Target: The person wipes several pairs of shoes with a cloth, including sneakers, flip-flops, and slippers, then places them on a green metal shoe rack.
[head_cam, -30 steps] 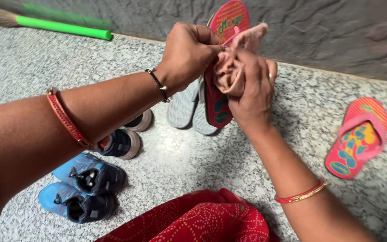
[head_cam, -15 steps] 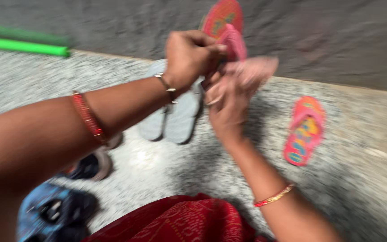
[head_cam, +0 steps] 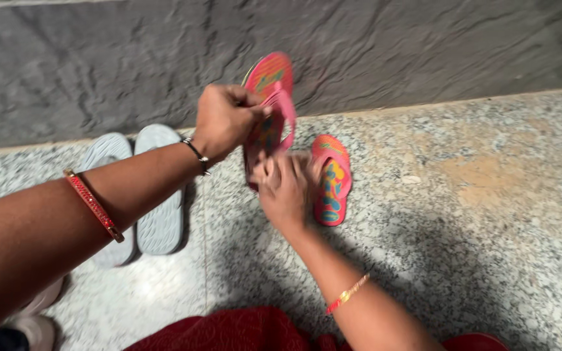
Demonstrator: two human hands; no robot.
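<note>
Granite floor [head_cam: 476, 214] lies open right of both hands' flip-flop [head_cam: 269, 104].

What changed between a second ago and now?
The pink cloth that was bunched against the held slipper is no longer visible. The right hand has dropped below the raised pink flip-flop. The view swung right: the broom and blue shoes are out of frame, and the second flip-flop now lies beside the right hand. The left hand still grips the raised flip-flop; the grey slippers lie unmoved.

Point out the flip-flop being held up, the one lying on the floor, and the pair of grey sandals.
held flip-flop [head_cam: 269, 73], head view, upper footbed.
floor flip-flop [head_cam: 333, 182], head view, middle of footbed.
grey sandals [head_cam: 160, 214], head view, sole of the right-hand one.
</note>
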